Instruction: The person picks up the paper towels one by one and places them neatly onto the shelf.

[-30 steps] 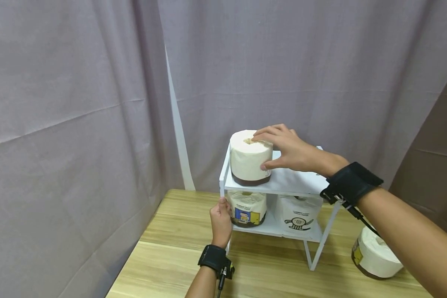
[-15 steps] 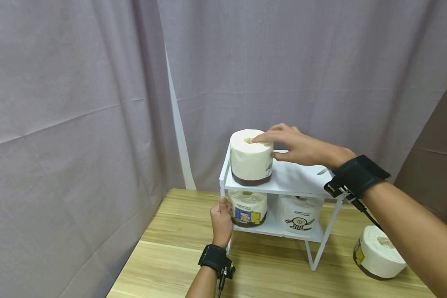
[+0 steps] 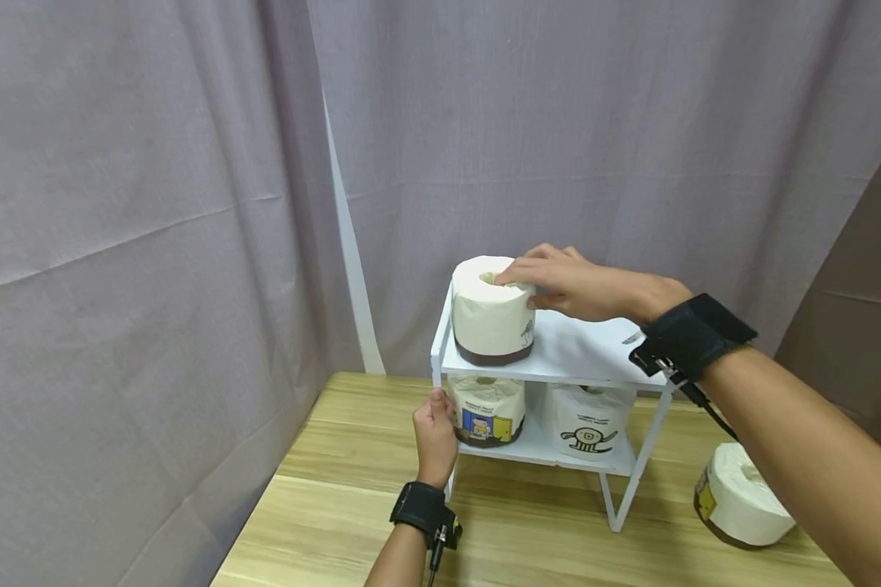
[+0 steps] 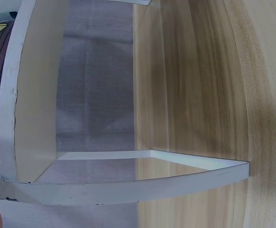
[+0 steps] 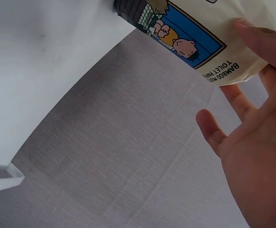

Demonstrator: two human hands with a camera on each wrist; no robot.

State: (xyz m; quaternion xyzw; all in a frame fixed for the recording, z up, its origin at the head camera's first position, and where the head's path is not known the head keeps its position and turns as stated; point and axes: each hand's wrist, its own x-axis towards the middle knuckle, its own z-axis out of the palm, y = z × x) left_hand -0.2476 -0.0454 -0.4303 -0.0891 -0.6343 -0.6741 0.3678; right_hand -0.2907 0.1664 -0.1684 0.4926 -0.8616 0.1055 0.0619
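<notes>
Right hand [image 3: 573,285] loosening off toilet roll [image 3: 492,314], fingers now straight, only resting on its top; roll standing at left end of rack's top shelf [image 3: 580,355]. Left hand [image 3: 436,436] gripping rack's front-left post [image 3: 436,375], steadying.

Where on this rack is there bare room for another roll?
The top shelf is bare right of the wrapped roll that the right hand touches, out to the rack's right edge. The lower shelf is crowded: two rolls fill it. The left hand grips the front left post. The tabletop in front is bare.
</notes>
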